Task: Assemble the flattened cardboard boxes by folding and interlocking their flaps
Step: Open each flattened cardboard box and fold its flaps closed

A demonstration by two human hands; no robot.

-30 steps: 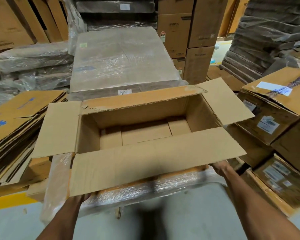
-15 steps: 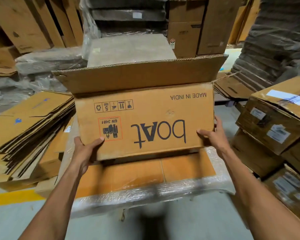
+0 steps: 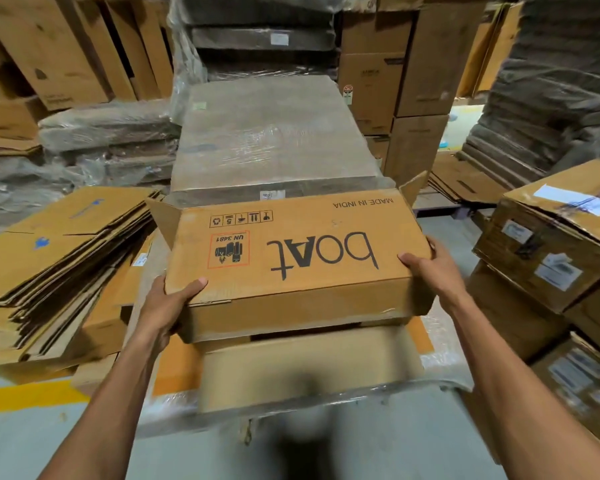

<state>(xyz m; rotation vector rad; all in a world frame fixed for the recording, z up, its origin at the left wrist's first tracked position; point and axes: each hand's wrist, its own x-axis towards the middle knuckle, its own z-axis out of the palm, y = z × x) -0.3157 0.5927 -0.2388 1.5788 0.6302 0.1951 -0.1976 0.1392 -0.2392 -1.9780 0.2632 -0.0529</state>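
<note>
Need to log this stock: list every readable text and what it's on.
"boAt": held box, top panel, upside down.
"MADE IN INDIA": same panel.
"UN 3481": its red-framed mark.
"5": its symbol row.
White labels on the right-hand boxes: too blurred.

box (image 3: 302,261) on wrapped pallet (image 3: 174,368) | flat stack (image 3: 59,258) left

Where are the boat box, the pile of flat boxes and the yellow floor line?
boat box (image 3: 309,237): head view, middle of its printed face.
pile of flat boxes (image 3: 66,237): head view, top sheet.
yellow floor line (image 3: 25,398): head view, painted stripe.
</note>
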